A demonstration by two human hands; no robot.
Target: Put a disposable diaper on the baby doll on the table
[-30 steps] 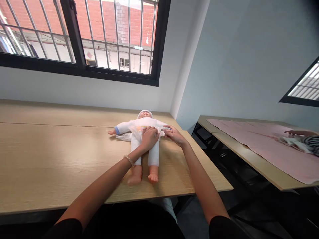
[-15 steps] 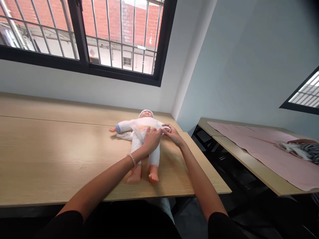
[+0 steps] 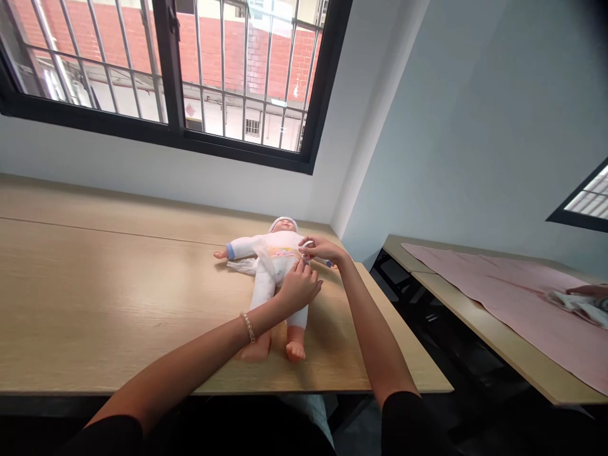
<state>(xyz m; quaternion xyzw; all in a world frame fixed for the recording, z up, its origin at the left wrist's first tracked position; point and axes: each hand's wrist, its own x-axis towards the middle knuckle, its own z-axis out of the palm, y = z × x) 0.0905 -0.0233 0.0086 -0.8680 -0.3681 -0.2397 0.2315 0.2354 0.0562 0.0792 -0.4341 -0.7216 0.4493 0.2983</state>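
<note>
A baby doll (image 3: 256,294) lies on its back on the wooden table, feet pointing at me. It wears a white suit with blue cuffs and a white cap. A white diaper (image 3: 281,261) with a coloured print on its waistband lies over its middle, and one thin side flap stands up loosely on the doll's left-hand side in view. My left hand (image 3: 300,286) rests over the hip, fingers bent and pinching at the diaper's edge. Just above it my right hand (image 3: 323,248) pinches the diaper's side at the waist, its fingertips close to my left ones.
The wooden table (image 3: 118,304) runs along a wall under a barred window (image 3: 237,76). Across a gap to the right, another table bears a pink cloth (image 3: 498,285). There another person's hand (image 3: 589,290) touches a whitish cloth (image 3: 577,305).
My right hand has moved inward over the doll's waist. My left hand has shifted slightly down and right, showing more of the diaper's front. The whole view has tilted a little.
</note>
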